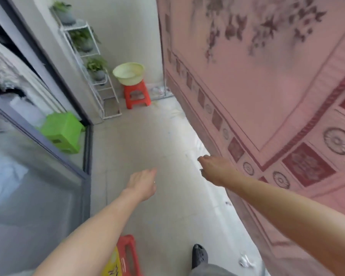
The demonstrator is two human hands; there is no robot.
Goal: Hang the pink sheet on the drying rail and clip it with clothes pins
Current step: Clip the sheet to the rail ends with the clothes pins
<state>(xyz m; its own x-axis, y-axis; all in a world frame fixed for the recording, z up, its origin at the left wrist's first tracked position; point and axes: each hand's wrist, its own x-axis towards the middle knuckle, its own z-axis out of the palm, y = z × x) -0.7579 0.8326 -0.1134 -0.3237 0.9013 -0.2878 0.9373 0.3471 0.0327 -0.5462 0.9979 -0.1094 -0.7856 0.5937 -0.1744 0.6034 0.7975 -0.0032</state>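
The pink sheet [267, 86], printed with dark flowers and a red patterned border, hangs like a curtain along the right side and reaches almost to the floor. The drying rail and any clothes pins are out of sight above the frame. My right hand [213, 168] reaches forward beside the sheet's lower edge, close to the fabric; whether it touches or holds it is unclear. Over the bare floor, well left of the sheet, my left hand [143, 184] is stretched out holding nothing, its fingers mostly hidden from me.
A pale green basin [127, 73] sits on a red stool [136, 95] at the far wall, next to a white plant rack [100, 76]. A green stool [61, 132] stands behind the glass sliding door [38, 176] on the left. Another red stool [127, 253] is near my shoe [199, 255].
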